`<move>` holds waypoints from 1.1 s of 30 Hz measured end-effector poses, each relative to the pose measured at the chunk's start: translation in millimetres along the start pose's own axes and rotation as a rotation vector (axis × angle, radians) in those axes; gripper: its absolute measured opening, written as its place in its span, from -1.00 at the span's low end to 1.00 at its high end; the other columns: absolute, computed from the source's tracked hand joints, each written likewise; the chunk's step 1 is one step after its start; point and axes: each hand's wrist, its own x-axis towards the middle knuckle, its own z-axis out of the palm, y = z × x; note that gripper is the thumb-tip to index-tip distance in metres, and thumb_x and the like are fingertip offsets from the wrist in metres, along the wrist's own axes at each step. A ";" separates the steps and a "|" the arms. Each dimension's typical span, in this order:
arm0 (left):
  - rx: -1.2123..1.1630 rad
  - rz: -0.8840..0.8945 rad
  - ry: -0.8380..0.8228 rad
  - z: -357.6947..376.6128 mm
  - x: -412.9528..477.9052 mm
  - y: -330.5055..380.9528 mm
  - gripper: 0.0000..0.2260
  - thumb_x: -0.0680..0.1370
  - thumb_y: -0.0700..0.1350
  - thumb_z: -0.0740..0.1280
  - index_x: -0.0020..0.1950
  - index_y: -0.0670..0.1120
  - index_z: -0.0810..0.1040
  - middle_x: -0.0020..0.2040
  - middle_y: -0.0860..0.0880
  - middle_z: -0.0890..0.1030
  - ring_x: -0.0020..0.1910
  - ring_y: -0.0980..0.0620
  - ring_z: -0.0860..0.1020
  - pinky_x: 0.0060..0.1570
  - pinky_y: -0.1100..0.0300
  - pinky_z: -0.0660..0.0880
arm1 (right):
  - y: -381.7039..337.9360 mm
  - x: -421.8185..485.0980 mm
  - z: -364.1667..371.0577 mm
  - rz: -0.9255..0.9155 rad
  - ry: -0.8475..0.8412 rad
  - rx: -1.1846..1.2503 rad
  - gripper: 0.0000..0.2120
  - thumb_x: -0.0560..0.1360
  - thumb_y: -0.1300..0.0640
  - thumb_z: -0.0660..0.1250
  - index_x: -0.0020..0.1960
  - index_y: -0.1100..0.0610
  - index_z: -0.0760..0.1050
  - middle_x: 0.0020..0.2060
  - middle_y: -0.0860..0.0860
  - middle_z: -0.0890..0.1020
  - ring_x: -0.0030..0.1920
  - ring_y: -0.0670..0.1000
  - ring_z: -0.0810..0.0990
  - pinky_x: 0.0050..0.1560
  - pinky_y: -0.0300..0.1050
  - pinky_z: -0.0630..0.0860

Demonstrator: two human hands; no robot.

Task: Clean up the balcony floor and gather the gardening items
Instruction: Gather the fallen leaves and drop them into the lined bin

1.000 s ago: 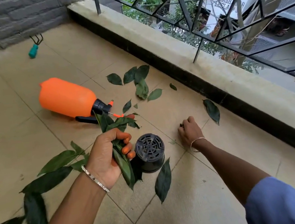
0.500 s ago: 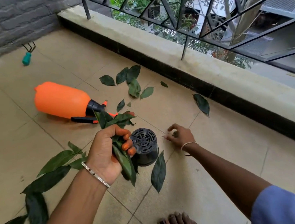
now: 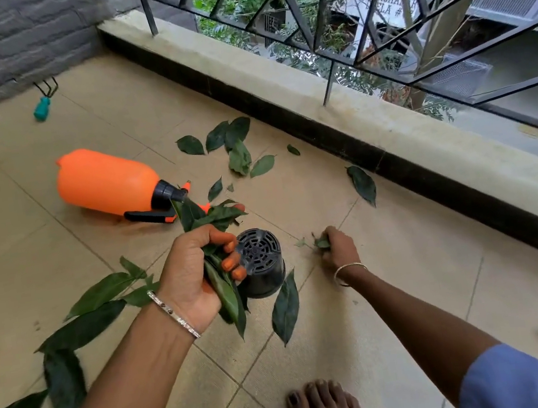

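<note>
1. Head view: the left hand (image 3: 195, 276) is seen curled tightly round a bunch of leaves (image 3: 225, 294), glossy, dark green and lance-shaped, with tips fanning out above and below the fist.
2. The right hand (image 3: 338, 249) is lowered to the floor (image 3: 402, 275), its fingers closed on a small leaf (image 3: 321, 243); a crumpled leaf scrap (image 3: 300, 243) lies just beside it.
3. A thin metal bracelet (image 3: 172, 316) is worn on the left wrist and a plain round bangle (image 3: 349, 270) on the right.
4. A black plastic pot (image 3: 264, 266), tipped so that its perforated round base is shown, lies between the two hands, touching the held bunch.
5. A smooth orange spray bottle (image 3: 105, 183) with a black collar and trigger lies on its side beyond the left hand.
6. Scattered leaves (image 3: 240, 156) are spread toward the floor's railing edge, and one broad leaf (image 3: 363, 183) lies near the raised concrete kerb (image 3: 388, 125).
7. Long narrow leaves (image 3: 84, 328) are strewn toward the floor's left edge; a single leaf (image 3: 285, 308) rests against the pot.
8. A small pronged hand rake (image 3: 42, 109) with a teal handle lies near the floor's far corner, by the rough grey brick wall (image 3: 13, 39).
9. The floor is laid with matte beige square tiles.
</note>
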 end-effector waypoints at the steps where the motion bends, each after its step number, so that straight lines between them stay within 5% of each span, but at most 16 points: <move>1: 0.006 -0.006 -0.005 1.5 -0.5 -1.5 -0.87 0.33 -0.28 0.22 -0.22 -0.08 0.33 -0.40 -0.04 0.29 -0.50 0.05 0.21 -0.50 0.22 0.20 | 3.7 0.2 -4.0 0.050 0.029 0.071 -0.83 0.48 0.38 0.26 0.05 0.23 0.45 -0.05 0.16 0.57 -0.09 0.09 0.48 -0.12 -0.10 0.38; 6: 0.015 -0.020 0.003 7.7 1.7 -4.4 -0.85 0.33 -0.28 0.22 -0.30 -0.07 0.28 -0.38 -0.04 0.30 -0.49 0.04 0.20 -0.49 0.22 0.20 | 11.2 8.7 -11.8 0.167 0.059 0.352 -0.83 0.48 0.20 0.43 0.06 0.14 0.54 -0.01 0.11 0.63 0.02 0.12 0.58 0.05 -0.02 0.53; 10: 0.006 -0.024 0.003 6.8 3.0 -5.3 -0.85 0.40 -0.30 0.18 -0.32 -0.09 0.33 -0.38 -0.04 0.29 -0.49 0.04 0.19 -0.50 0.22 0.20 | -4.9 5.7 -20.5 0.300 -0.014 0.733 -0.55 0.40 -0.16 0.50 0.04 0.18 0.56 -0.19 0.11 0.61 -0.29 0.01 0.52 -0.32 -0.13 0.47; 14: 0.004 -0.032 0.001 4.1 3.6 -4.6 -0.90 0.37 -0.29 0.20 -0.17 -0.12 0.40 -0.39 -0.03 0.30 -0.49 0.05 0.20 -0.50 0.22 0.21 | -1.8 10.5 -38.9 0.594 -0.099 1.102 -0.33 0.37 -0.47 0.27 -0.14 0.18 0.58 -0.39 0.05 0.57 -0.50 -0.05 0.35 -0.47 -0.22 0.28; 18: -0.005 -0.029 0.002 2.6 2.0 -4.3 -0.85 0.41 -0.30 0.17 -0.32 -0.10 0.36 -0.39 -0.04 0.29 -0.48 0.05 0.18 -0.49 0.21 0.19 | 14.0 21.2 -44.7 0.579 -0.052 0.855 -0.59 0.52 -0.13 0.36 -0.17 0.24 0.60 -0.24 0.17 0.67 -0.49 -0.03 0.43 -0.45 -0.18 0.37; 20: -0.012 -0.021 -0.005 2.5 1.0 -3.4 -0.87 0.38 -0.30 0.19 -0.28 -0.14 0.50 -0.39 -0.04 0.29 -0.48 0.05 0.18 -0.49 0.22 0.19 | 19.5 21.5 -40.2 0.470 -0.014 0.692 -0.75 0.50 0.02 0.44 -0.14 0.22 0.62 -0.17 0.19 0.69 -0.41 -0.02 0.50 -0.37 -0.15 0.45; 23: -0.015 -0.022 -0.006 2.2 0.7 -4.5 -0.89 0.33 -0.28 0.21 -0.17 -0.14 0.43 -0.40 -0.03 0.30 -0.49 0.06 0.19 -0.50 0.23 0.21 | 18.8 19.4 -32.2 0.351 0.039 0.565 -0.79 0.38 0.17 0.56 -0.04 0.16 0.61 -0.13 0.12 0.69 -0.20 0.00 0.64 -0.18 -0.09 0.60; 27: 0.003 -0.025 -0.012 -0.7 2.3 -6.1 -0.70 0.34 -0.27 0.21 0.06 -0.12 0.42 -0.40 -0.03 0.30 -0.51 0.06 0.20 -0.51 0.26 0.22 | 11.9 21.7 -19.1 0.222 -0.003 0.267 -0.74 0.35 0.17 0.58 -0.01 0.05 0.60 -0.13 0.02 0.64 -0.11 0.02 0.62 0.00 -0.03 0.60; 31: 0.004 -0.029 -0.004 -3.1 1.6 -6.3 -0.91 0.42 -0.29 0.17 -0.20 -0.12 0.39 -0.40 -0.03 0.30 -0.50 0.05 0.19 -0.50 0.22 0.20 | 10.8 26.2 -5.3 0.156 0.027 0.108 -0.84 0.36 0.14 0.56 -0.15 0.06 0.59 -0.16 0.06 0.63 -0.17 0.06 0.63 -0.06 0.05 0.63; 33: 0.003 -0.032 0.003 -6.6 2.5 -5.7 -0.88 0.41 -0.29 0.18 -0.10 -0.12 0.41 -0.40 -0.03 0.31 -0.50 0.05 0.20 -0.50 0.22 0.21 | 8.5 26.8 -3.2 0.140 0.023 0.086 -0.87 0.39 0.16 0.54 -0.15 0.12 0.59 -0.16 0.08 0.63 -0.15 0.07 0.61 -0.04 0.05 0.62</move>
